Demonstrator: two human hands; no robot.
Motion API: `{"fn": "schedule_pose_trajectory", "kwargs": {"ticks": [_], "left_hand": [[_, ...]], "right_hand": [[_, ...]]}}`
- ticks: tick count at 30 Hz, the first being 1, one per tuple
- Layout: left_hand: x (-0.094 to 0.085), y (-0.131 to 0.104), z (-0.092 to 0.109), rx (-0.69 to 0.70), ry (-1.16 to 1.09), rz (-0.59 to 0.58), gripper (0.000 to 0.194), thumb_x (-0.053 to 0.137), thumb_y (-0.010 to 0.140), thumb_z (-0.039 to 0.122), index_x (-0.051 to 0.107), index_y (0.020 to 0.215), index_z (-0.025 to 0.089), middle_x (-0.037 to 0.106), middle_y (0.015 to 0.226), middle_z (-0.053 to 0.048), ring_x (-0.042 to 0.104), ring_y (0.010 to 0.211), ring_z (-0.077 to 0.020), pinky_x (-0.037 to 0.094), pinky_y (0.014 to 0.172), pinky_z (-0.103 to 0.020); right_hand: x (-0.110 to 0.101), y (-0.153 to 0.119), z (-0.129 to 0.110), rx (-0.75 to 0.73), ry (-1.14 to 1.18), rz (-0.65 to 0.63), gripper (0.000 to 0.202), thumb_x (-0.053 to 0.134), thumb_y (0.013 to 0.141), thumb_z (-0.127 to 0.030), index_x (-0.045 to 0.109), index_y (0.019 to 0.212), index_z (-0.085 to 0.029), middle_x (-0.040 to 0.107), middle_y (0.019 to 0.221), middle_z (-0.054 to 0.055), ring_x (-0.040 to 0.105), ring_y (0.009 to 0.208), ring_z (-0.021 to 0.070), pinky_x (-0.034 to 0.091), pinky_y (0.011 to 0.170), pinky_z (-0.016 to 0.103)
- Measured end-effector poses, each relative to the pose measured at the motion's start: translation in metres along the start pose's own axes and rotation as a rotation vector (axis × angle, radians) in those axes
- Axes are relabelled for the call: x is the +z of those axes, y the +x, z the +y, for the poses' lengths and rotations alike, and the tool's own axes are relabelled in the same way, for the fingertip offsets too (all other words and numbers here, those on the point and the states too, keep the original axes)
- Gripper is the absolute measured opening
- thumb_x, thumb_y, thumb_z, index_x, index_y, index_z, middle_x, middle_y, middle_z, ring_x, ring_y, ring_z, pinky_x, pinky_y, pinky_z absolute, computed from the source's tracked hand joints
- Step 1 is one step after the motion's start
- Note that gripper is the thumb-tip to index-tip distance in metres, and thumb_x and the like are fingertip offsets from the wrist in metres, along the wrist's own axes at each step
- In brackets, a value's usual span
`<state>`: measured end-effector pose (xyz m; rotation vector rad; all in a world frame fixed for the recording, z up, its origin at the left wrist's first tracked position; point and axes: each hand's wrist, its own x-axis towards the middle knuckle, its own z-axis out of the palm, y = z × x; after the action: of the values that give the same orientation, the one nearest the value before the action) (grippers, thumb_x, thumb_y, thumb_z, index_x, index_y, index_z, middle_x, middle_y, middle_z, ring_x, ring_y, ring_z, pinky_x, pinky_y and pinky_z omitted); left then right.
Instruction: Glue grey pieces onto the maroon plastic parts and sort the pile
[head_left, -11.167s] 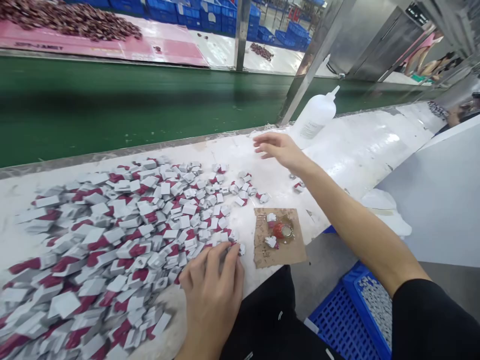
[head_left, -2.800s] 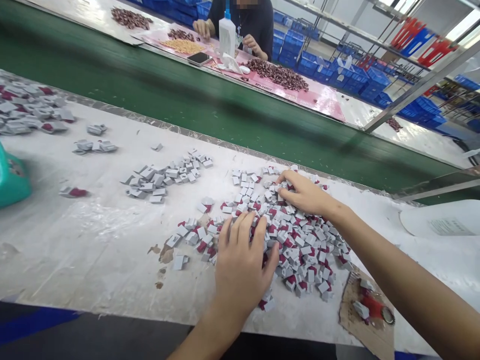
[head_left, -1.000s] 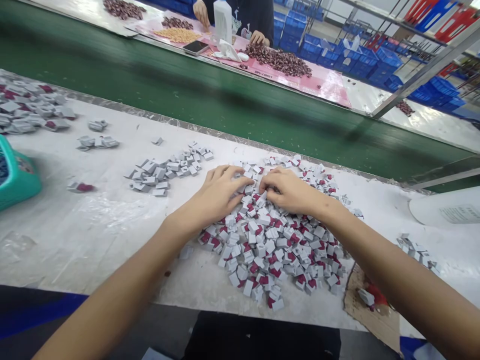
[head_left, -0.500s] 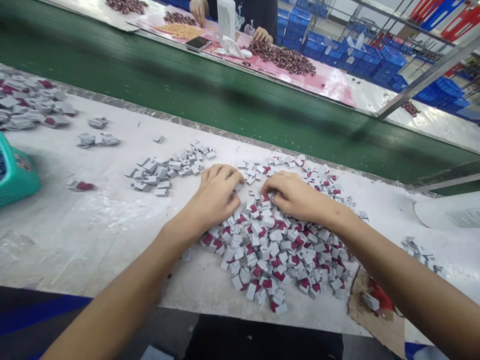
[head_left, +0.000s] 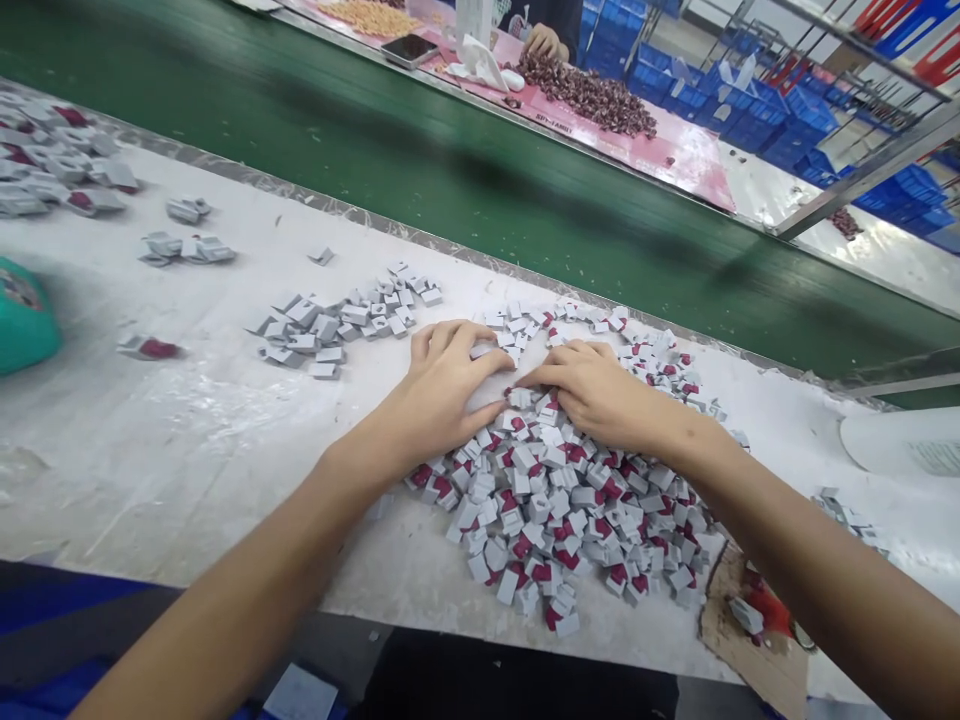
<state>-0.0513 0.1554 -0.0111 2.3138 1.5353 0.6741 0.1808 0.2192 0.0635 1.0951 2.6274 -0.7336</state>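
A large pile of small grey blocks (head_left: 555,490), some with dark red pieces, spreads over the white table. At its upper left edge, my left hand (head_left: 454,385) rests with fingers apart, thumb and forefinger spread toward the right; a grey block shows beside its fingertips. My right hand (head_left: 592,390) lies over the top of the pile, its forefinger stretched out left toward a small dark red bit and a grey block between the two hands. Whether its curled fingers hold anything is hidden. A smaller group of plain grey blocks (head_left: 322,325) lies left of my left hand.
A green belt (head_left: 420,185) runs behind the table. Across it, a person's hand (head_left: 545,42) touches a brown pile (head_left: 592,97). A teal container (head_left: 26,320) stands at left, a white container (head_left: 904,440) at right. Cardboard (head_left: 724,620) lies at the front right edge.
The view has shifted slightly. My left thumb and forefinger have spread wider, and my right forefinger has stretched out toward them. A small dark red bit now shows between the hands.
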Motion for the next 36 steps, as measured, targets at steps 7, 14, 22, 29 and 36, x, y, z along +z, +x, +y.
{"fn": "schedule_pose_trajectory", "kwargs": {"ticks": [7, 14, 22, 29, 36], "left_hand": [[-0.012, -0.002, 0.012, 0.024, -0.176, -0.028, 0.03, 0.042, 0.11, 0.023, 0.07, 0.118, 0.024, 0.076, 0.129, -0.007, 0.059, 0.14, -0.0297, 0.029, 0.125, -0.057], [-0.009, -0.005, 0.014, 0.124, -0.225, -0.14, 0.03, 0.058, 0.107, 0.046, 0.071, 0.122, 0.024, 0.069, 0.128, -0.011, 0.059, 0.133, -0.0334, 0.032, 0.12, -0.062], [-0.006, -0.011, 0.014, 0.19, -0.116, -0.112, 0.022, 0.049, 0.105, 0.029, 0.066, 0.095, 0.019, 0.067, 0.13, -0.015, 0.057, 0.135, -0.0365, 0.038, 0.118, -0.065], [-0.004, -0.011, 0.005, 0.189, -0.084, -0.1, 0.017, 0.065, 0.1, 0.035, 0.065, 0.108, 0.02, 0.065, 0.136, -0.018, 0.054, 0.143, -0.0421, 0.038, 0.12, -0.07], [-0.009, -0.009, 0.005, 0.213, -0.071, -0.105, 0.018, 0.069, 0.102, 0.036, 0.067, 0.095, 0.019, 0.067, 0.138, -0.018, 0.05, 0.149, -0.045, 0.036, 0.124, -0.071]], "right_hand": [[-0.01, -0.008, -0.007, 0.031, 0.02, -0.026, 0.037, 0.067, 0.1, -0.06, 0.074, 0.104, -0.024, 0.072, 0.115, 0.011, 0.06, 0.12, 0.0367, 0.041, 0.116, 0.058], [-0.01, -0.01, -0.014, 0.059, -0.082, -0.112, 0.019, 0.062, 0.096, -0.029, 0.075, 0.109, -0.024, 0.067, 0.12, 0.011, 0.056, 0.128, 0.0367, 0.041, 0.116, 0.056], [-0.01, -0.017, -0.013, 0.06, -0.085, -0.11, 0.034, 0.056, 0.103, -0.035, 0.079, 0.127, -0.03, 0.067, 0.138, 0.011, 0.053, 0.141, 0.0384, 0.036, 0.125, 0.062], [-0.011, -0.018, -0.013, 0.066, -0.106, -0.145, 0.031, 0.067, 0.095, -0.032, 0.081, 0.122, -0.03, 0.066, 0.144, 0.012, 0.049, 0.147, 0.0416, 0.034, 0.127, 0.065], [-0.011, -0.023, -0.008, 0.06, -0.122, -0.099, 0.022, 0.058, 0.088, -0.014, 0.065, 0.105, -0.024, 0.067, 0.126, 0.01, 0.057, 0.13, 0.0346, 0.04, 0.118, 0.056]]}}
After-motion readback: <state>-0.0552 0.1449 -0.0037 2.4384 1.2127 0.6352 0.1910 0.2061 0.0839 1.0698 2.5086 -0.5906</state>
